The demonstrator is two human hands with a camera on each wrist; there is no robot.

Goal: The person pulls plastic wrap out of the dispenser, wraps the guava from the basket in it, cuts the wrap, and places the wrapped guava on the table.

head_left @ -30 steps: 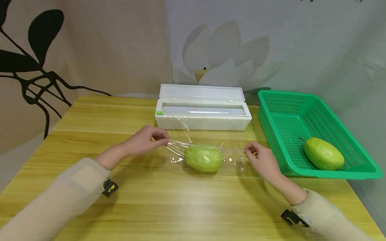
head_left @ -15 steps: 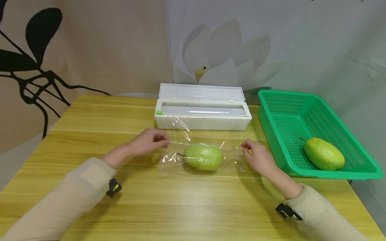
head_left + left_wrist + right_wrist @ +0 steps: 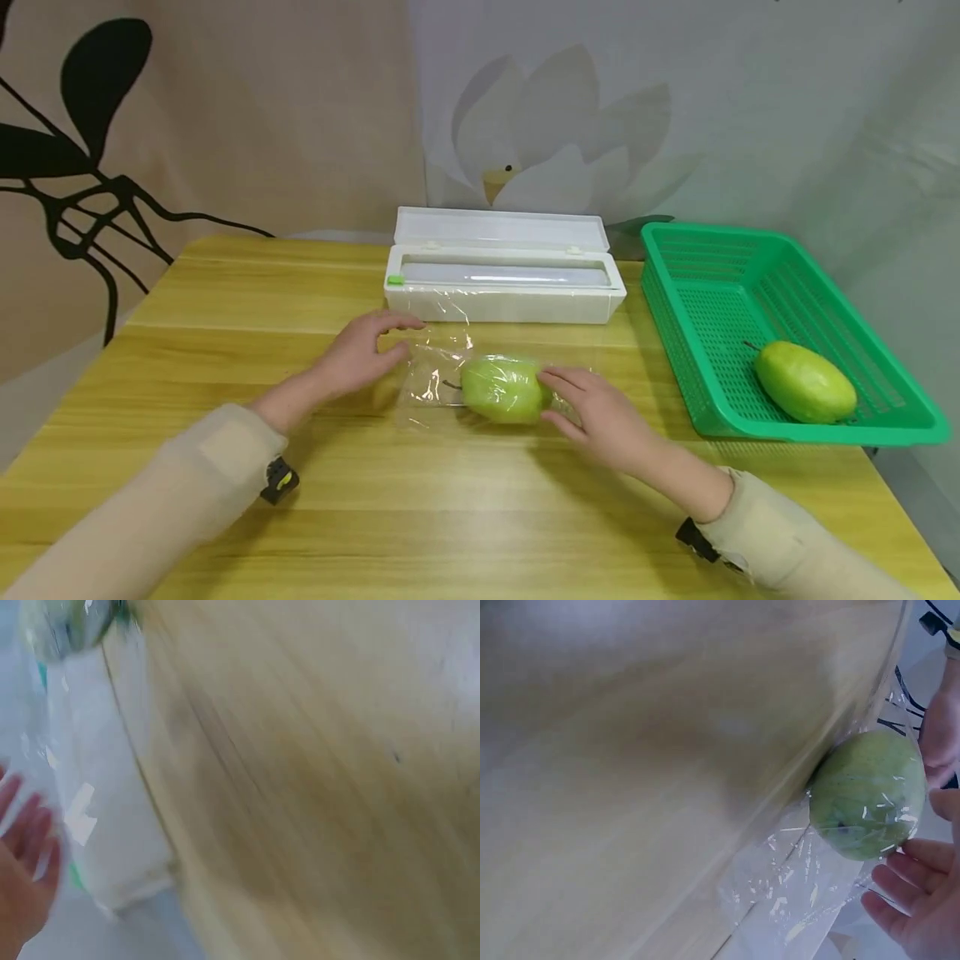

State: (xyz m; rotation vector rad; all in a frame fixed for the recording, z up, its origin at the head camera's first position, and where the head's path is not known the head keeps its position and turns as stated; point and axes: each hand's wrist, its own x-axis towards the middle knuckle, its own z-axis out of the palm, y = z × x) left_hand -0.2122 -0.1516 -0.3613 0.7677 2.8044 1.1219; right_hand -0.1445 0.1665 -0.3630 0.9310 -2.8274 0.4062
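Observation:
A green oval fruit (image 3: pixel 501 393) with a thin dark stem lies on the wooden table under clear plastic wrap (image 3: pixel 427 385). The wrap spreads past both its ends and runs back to the white dispenser box (image 3: pixel 495 307). My left hand (image 3: pixel 358 357) is held just left of the wrap, thumb and fingers apart, nothing between them. Against the fruit's right end rest the fingertips of my right hand (image 3: pixel 603 421), with wrap in between. In the right wrist view the wrap clings to the fruit (image 3: pixel 866 793) in creases, and the right hand's fingers (image 3: pixel 909 881) look extended.
The dispenser's lid (image 3: pixel 501 229) stands raised at the back, and a roll (image 3: pixel 502 275) shows inside. To the right is a green plastic basket (image 3: pixel 678 358) holding another yellow-green fruit (image 3: pixel 804 382). A printed cloth hangs behind the table.
Both hands have let go of the wrap's edge, which now lies lower over the fruit. My right hand has moved left onto the fruit's right end; my left hand's fingers have spread.

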